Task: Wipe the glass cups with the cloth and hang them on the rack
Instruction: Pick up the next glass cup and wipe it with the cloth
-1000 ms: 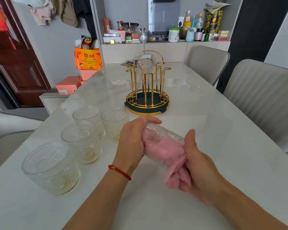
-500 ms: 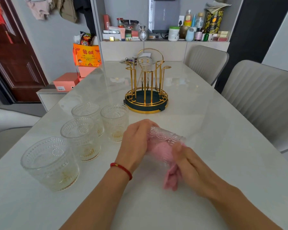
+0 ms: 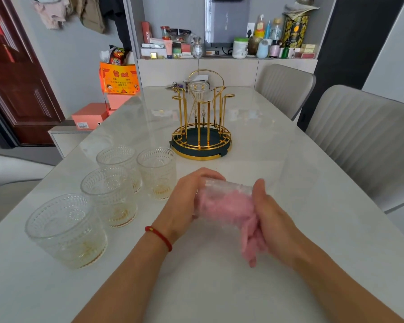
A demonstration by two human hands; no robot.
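I hold a glass cup point(image 3: 229, 190) on its side above the table point(image 3: 289, 183), its long axis running left to right. My left hand point(image 3: 187, 201) curls its fingers round the left end, and my right hand point(image 3: 273, 220) grips the pink cloth point(image 3: 229, 206) stuffed inside at the right end. Four more cups point(image 3: 112, 192) stand upright to my left. One cup hangs inverted on the gold rack point(image 3: 201, 127) beyond. The orange card's point(image 3: 119, 79) writing is too blurred to read.

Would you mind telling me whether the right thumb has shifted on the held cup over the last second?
Yes. The right hand rolled around the cup; its thumb swung toward the rack.
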